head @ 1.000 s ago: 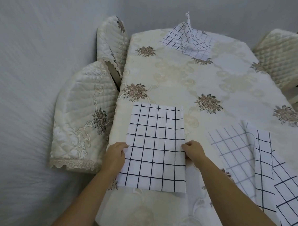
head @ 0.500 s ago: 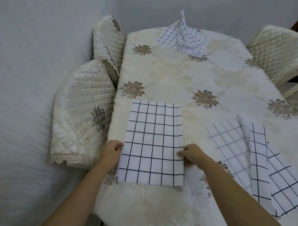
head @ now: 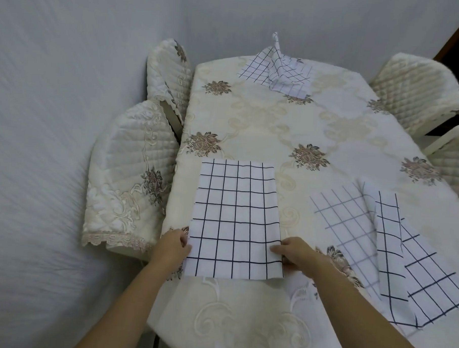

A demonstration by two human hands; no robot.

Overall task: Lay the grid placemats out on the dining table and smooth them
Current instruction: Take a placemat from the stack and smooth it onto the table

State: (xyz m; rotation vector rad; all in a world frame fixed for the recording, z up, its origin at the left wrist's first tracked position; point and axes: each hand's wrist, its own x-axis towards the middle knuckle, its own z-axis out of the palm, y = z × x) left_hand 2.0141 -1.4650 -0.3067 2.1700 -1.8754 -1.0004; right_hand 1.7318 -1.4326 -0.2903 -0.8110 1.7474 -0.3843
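Note:
A white placemat with a dark grid [head: 235, 219] lies flat near the left front corner of the dining table [head: 291, 129], which wears a cream floral cloth. My left hand [head: 171, 246] pinches its left edge and my right hand [head: 292, 251] pinches its right edge, both close to the mat's near corners. More grid placemats [head: 383, 246] lie overlapped and partly folded at the front right. Another one [head: 279, 69] sits crumpled at the far end, one corner sticking up.
Two quilted cream chairs [head: 128, 174] stand along the table's left side against a pale wall. Another such chair [head: 416, 90] stands at the far right, with part of one more below it. The tablecloth hangs over the near edge.
Both hands slid back along the mat's side edges toward its near corners. The view has shifted slightly; the mat stays flat in about the same spot.

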